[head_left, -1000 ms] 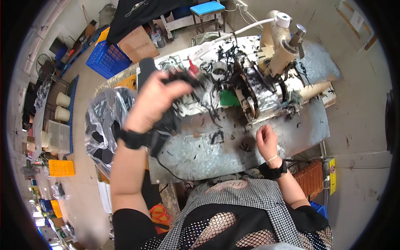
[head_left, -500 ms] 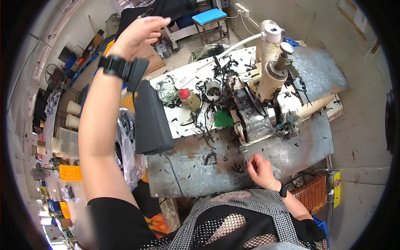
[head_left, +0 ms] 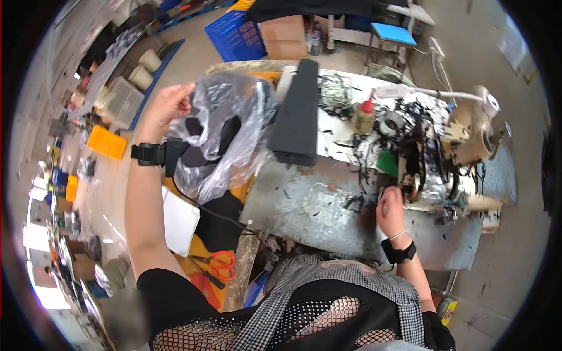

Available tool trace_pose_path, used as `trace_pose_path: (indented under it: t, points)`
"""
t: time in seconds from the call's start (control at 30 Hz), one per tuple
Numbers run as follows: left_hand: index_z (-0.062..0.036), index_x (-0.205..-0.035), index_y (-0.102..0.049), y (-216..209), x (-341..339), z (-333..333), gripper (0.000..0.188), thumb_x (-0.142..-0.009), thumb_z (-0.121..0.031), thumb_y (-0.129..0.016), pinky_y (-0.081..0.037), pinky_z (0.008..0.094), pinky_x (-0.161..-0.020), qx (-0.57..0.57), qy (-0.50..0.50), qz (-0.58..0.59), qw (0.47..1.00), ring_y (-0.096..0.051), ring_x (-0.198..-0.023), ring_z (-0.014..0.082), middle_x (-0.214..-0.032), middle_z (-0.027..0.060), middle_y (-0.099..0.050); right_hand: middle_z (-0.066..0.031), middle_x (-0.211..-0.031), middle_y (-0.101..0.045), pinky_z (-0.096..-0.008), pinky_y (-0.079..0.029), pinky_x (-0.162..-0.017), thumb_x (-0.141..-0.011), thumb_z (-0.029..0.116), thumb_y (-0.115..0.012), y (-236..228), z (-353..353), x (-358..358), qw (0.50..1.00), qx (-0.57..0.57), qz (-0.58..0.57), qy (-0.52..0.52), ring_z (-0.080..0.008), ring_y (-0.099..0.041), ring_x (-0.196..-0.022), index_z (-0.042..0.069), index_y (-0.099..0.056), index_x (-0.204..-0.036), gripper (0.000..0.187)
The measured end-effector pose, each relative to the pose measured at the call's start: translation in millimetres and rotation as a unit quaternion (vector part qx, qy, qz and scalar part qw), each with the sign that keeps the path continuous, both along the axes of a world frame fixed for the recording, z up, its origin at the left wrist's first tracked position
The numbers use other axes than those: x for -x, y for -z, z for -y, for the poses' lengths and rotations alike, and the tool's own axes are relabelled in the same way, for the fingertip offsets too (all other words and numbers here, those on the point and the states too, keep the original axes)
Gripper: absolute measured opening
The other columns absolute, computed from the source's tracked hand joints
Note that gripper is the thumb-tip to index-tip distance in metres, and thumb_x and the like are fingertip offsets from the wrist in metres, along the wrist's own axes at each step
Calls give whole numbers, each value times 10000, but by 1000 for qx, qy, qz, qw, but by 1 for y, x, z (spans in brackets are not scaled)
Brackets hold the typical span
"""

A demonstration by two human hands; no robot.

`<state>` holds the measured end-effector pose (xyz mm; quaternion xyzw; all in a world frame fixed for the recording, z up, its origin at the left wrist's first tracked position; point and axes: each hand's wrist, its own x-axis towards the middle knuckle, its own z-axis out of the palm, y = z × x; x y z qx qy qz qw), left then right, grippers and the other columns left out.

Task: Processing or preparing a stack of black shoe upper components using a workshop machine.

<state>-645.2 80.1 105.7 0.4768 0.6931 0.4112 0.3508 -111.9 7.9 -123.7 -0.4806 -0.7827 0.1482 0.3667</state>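
My left hand (head_left: pixel 170 106), raised at the left with its fingers curled in, is closed at the edge of a clear plastic bag (head_left: pixel 219 146). Dark pieces show inside the bag. My right hand (head_left: pixel 391 209) is closed near the front of the sewing machine (head_left: pixel 471 137), above the metal work surface (head_left: pixel 281 193); its curled fingers hide whatever they hold. A long stack of black folded pieces (head_left: pixel 295 114) lies between the bag and the machine. Beside the machine stands a bottle with a red cap (head_left: pixel 364 119), next to a green piece (head_left: pixel 387 162).
Black scraps (head_left: pixel 404 117) litter the white tabletop. Orange-handled scissors (head_left: pixel 222 266) and a white sheet (head_left: pixel 180 219) lie at the lower left. A black cable (head_left: pixel 205 209) crosses there. Farther back are a blue crate (head_left: pixel 235 35), a cardboard box (head_left: pixel 282 36) and a blue-topped stool (head_left: pixel 393 34).
The view has swung left, bringing the plastic bag fully into sight. My left hand has come down from above the black stack to the bag's edge. My right hand stays near the machine's front.
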Motion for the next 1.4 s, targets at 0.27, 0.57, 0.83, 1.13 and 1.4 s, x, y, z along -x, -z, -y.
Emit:
trace_pose_path:
  t: [0.27,0.57,0.83,1.13,1.4]
  points:
    - [-84,-844,-704,133,100,63,225,-838,-307,-737,-490,240,-547,195,11,-133,972,-608,-606,86,-712,-4,-653,-111,-610,-514,-335,-436,-527,-805,-35,-602,-23,7,58,979,184,-69,-58,-288,-505,-520,31,-504,-849,126]
    - [-70,-912,-674,209,119,33,189,-805,-186,-779,-498,250,-617,47,118,-163,978,-616,-686,86,-738,3,-665,-166,-833,-552,-389,-473,-629,-778,-42,-605,19,26,34,986,125,87,67,-338,-566,-703,40,-512,-912,182]
    - [-59,-1323,-474,151,97,-19,541,-871,-228,-719,-458,314,-940,-64,95,89,989,-558,-1102,164,-1222,108,-581,-119,-1083,-511,-319,-485,-666,-757,-31,-666,-7,54,64,980,142,44,132,-221,-554,-776,54,-537,-1015,301]
    - [9,-1382,-452,189,133,-6,718,-749,-123,-765,-335,297,-1068,132,274,30,952,-488,-1209,183,-1313,82,-553,-137,-1073,-536,-328,-494,-654,-761,-44,-660,-14,72,77,984,133,68,94,-252,-570,-762,39,-556,-975,253]
    - [35,-1457,-267,209,123,-10,1003,-656,-135,-848,-399,376,-1046,167,316,-33,933,-533,-1194,284,-1283,195,-563,-152,-1056,-546,-345,-515,-655,-764,-37,-666,-17,80,98,983,156,88,36,-284,-596,-777,35,-572,-947,219]
